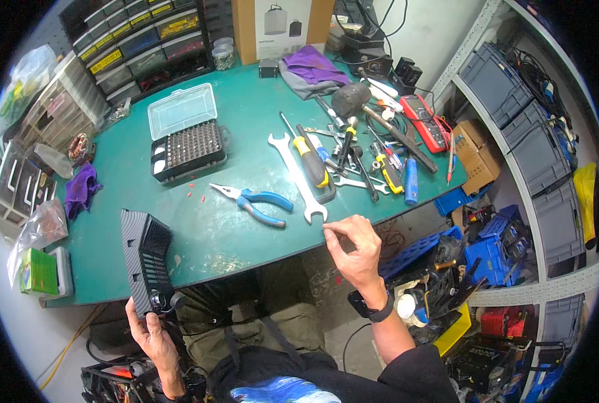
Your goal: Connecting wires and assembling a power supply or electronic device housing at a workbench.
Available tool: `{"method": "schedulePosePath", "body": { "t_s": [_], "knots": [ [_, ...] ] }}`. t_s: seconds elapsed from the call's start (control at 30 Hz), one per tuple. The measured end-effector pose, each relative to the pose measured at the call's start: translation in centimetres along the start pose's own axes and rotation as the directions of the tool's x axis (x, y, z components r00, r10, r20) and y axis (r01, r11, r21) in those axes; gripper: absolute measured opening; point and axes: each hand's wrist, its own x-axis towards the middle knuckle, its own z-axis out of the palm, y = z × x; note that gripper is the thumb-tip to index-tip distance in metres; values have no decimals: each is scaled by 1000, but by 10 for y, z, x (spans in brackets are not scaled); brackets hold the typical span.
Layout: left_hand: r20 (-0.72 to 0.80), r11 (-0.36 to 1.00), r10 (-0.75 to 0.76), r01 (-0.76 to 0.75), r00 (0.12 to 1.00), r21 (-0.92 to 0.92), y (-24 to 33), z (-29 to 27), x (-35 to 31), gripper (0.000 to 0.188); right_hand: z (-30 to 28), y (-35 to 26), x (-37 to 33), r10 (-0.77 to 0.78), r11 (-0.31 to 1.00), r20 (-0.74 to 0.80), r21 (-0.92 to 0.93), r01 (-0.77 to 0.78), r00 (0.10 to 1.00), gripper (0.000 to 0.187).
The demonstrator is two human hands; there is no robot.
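- Plastic bag (46, 225), clear and crumpled, lay at the far left; its contents were hard to make out.
- Purple cloth (81, 190) lay bunched on the green tabletop (121, 258).
- Black ribbed housing (145, 245) stood tilted over the near table edge, its lower end in the left hand (153, 341). That hand's fingers were closed on it, partly hidden behind. A small round metallic part (157, 300) showed there, kind unclear.
- Bit case (189, 144) stood open; single bits were too small to tell.
- Blue-handled pliers (256, 201) lay between case and wrench.
- Open-ended wrench (297, 176) lay whole in view.
- Right hand (354, 252): thumb and forefinger pressed together just beside the wrench's near end. Could not tell whether anything small sat between them, or whether they touched the wrench.
- Mallet (390, 127) lay across other tools, covering parts of them.
- Grey crates (544, 144) stood shelved at right, their contents partly hidden.
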Motion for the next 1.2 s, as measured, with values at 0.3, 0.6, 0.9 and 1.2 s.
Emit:
{"method": "schedulePosePath", "body": {
  "t_s": [0.3,0.6,0.9,1.2],
  "knots": [
    [19,999,-45,44,999,13,-11,-17,-1,59,4,-1,0,-19,999,-37,-29,18,999,14],
    [-1,1000,-3,3,1000,11,4,2,0,56,6,1,-2,-27,998,-65,-50,24,997,14],
    [-29,1000,2,-2,1000,-13,3,1,0,54,4,1,-2,-2,999,-61,-39,-1,998,14],
    [44,1000,-12,12,999,-14,-4,-13,3,56,-29,29,20,142,957,-204,-222,-188,968,28]
  ]
}}
